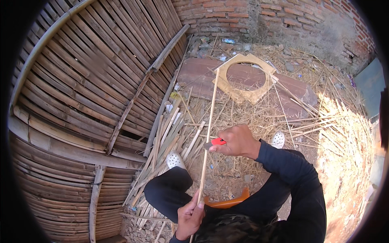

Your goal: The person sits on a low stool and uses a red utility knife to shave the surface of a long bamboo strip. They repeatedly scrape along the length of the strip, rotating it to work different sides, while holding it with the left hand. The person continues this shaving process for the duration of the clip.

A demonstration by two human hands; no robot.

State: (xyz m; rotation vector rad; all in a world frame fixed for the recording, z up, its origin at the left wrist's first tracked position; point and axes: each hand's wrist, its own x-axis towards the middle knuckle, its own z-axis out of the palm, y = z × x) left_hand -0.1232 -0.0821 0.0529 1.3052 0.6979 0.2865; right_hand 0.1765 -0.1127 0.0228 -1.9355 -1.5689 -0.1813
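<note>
A long, thin bamboo strip [212,109] slants up and away in front of me. My left hand [190,216] is closed around its near end, low in the view. My right hand [238,141] grips a knife [219,141] with a red handle. Its short dark blade lies against the strip about halfway along, though I cannot tell whether it bites in. The strip's far end reaches the left edge of a pale board [240,95] with a large round hole, which lies on a brown sheet [194,77].
Bamboo slats [162,146] lie piled beside my left foot, along a bamboo-slat wall [81,81]. Shavings and straw [348,117] cover the ground. A brick wall [227,16] stands behind. Part of an orange seat [229,202] shows beneath me. A greenish panel [370,87] stands at the far right.
</note>
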